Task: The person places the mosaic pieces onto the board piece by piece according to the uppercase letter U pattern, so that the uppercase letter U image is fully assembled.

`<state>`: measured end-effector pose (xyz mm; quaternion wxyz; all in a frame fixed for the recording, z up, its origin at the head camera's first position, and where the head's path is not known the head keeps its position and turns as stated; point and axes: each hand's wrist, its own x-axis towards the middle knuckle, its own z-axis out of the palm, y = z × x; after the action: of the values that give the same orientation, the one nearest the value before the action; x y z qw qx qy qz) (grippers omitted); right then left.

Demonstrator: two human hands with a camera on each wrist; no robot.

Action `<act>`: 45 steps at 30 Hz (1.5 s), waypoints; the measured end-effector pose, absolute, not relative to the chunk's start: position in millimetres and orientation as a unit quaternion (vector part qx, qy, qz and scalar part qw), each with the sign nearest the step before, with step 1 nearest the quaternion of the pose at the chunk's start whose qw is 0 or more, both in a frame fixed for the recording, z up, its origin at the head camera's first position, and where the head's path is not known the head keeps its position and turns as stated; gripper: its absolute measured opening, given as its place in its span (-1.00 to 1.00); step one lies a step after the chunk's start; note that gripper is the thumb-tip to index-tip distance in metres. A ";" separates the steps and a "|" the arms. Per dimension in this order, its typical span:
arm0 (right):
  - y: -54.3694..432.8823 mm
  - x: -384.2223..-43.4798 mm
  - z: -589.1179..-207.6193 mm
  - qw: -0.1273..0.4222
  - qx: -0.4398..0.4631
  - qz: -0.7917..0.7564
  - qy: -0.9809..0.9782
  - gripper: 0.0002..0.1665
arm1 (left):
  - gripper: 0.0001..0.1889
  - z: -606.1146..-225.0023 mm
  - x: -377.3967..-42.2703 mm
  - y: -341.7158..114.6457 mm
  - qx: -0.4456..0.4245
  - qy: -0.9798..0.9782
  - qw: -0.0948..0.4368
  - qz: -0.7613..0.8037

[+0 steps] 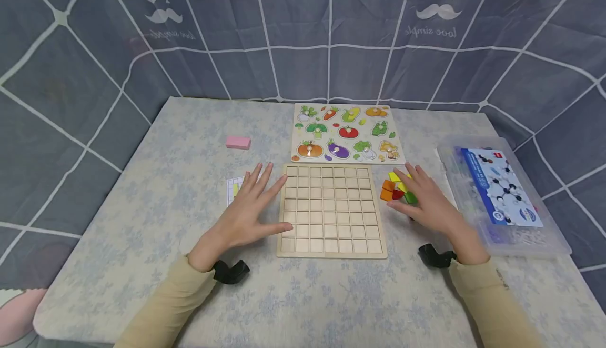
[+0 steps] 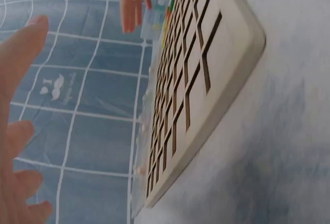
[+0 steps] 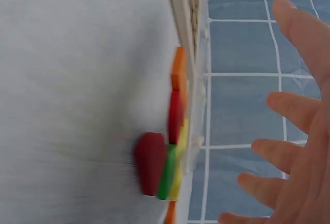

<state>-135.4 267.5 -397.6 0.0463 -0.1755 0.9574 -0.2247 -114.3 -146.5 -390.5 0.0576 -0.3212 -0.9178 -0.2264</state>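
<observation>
A square wooden grid board [image 1: 331, 211] lies on the table between the two hands, its cells bare. My left hand [image 1: 246, 214] is spread at the board's left side, thumb over its edge, partly covering a printed card [image 1: 232, 187]. On the other side, my right hand [image 1: 426, 203] hovers with fingers extended beside a small cluster of coloured blocks [image 1: 387, 190]. Orange, yellow, red and green pieces show there, some hidden by the hand. In the right wrist view a dark red block [image 3: 149, 163] lies nearest the camera. Neither hand holds anything.
Behind the grid board lies a vegetable knob puzzle [image 1: 347, 133]. A pink block [image 1: 238, 142] sits at the back left. To the right stands a clear plastic case [image 1: 506, 195] with a molecule-model label. Grey-blue checked curtains [image 1: 303, 32] surround the table.
</observation>
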 end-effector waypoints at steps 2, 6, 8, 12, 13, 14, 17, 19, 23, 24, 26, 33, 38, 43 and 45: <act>268.2 -138.7 -391.5 0.055 -0.171 -0.239 0.954 -0.03 | -0.05 -390.4 -112.7 -141.0 -0.335 -0.903 0.056 -0.265; 266.9 -147.1 -380.6 0.064 -0.160 -0.267 0.948 -0.09 | -0.13 -397.0 -110.1 -131.6 -0.348 -0.878 0.058 -0.324; 265.3 -152.4 -377.0 0.068 -0.151 -0.281 0.945 -0.12 | -0.18 -403.1 -108.9 -128.3 -0.349 -0.868 0.062 -0.348; 262.8 -164.1 -374.5 0.065 -0.135 -0.319 0.936 -0.18 | -0.25 -416.2 -106.1 -125.8 -0.336 -0.860 0.067 -0.378; 262.6 -166.7 -374.5 0.061 -0.131 -0.330 0.933 -0.19 | -0.27 -419.2 -105.7 -125.7 -0.334 -0.858 0.067 -0.386; 263.0 -169.2 -375.5 0.058 -0.126 -0.344 0.929 -0.20 | -0.28 -422.0 -105.5 -125.5 -0.331 -0.856 0.064 -0.391; 265.3 -174.5 -381.2 0.049 -0.106 -0.385 0.915 -0.22 | -0.33 -429.2 -105.2 -125.7 -0.323 -0.852 0.050 -0.410; 267.0 -176.2 -387.6 0.044 -0.084 -0.406 0.909 -0.22 | -0.36 -433.4 -105.6 -126.2 -0.315 -0.853 0.036 -0.415; 272.4 -180.9 -403.6 0.039 -0.060 -0.426 0.902 -0.27 | -0.40 -438.8 -106.8 -127.7 -0.301 -0.859 0.019 -0.413; 272.9 -181.9 -406.5 0.035 -0.056 -0.428 0.901 -0.28 | -0.40 -439.5 -107.2 -128.0 -0.301 -0.861 0.018 -0.411; 274.3 -183.9 -410.7 0.032 -0.055 -0.434 0.898 -0.32 | -0.40 -440.5 -108.1 -128.6 -0.301 -0.863 0.018 -0.406; 278.6 -186.2 -418.3 0.032 -0.041 -0.454 0.890 -0.40 | -0.37 -442.8 -112.0 -128.3 -0.315 -0.871 0.023 -0.375; 281.0 -186.9 -423.6 0.027 -0.029 -0.448 0.893 -0.44 | -0.37 -443.5 -113.3 -128.1 -0.319 -0.877 0.028 -0.358; 281.7 -188.3 -428.5 0.019 -0.018 -0.428 0.903 -0.47 | -0.40 -444.5 -114.1 -128.5 -0.322 -0.882 0.033 -0.341; 281.5 -188.7 -429.6 0.017 -0.017 -0.421 0.907 -0.47 | -0.41 -444.6 -114.1 -128.9 -0.325 -0.882 0.034 -0.339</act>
<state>-188.7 281.5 -429.6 0.0174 -0.0173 0.9065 -0.4214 -114.1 -128.9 -444.6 0.0343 -0.3249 -0.8821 -0.3394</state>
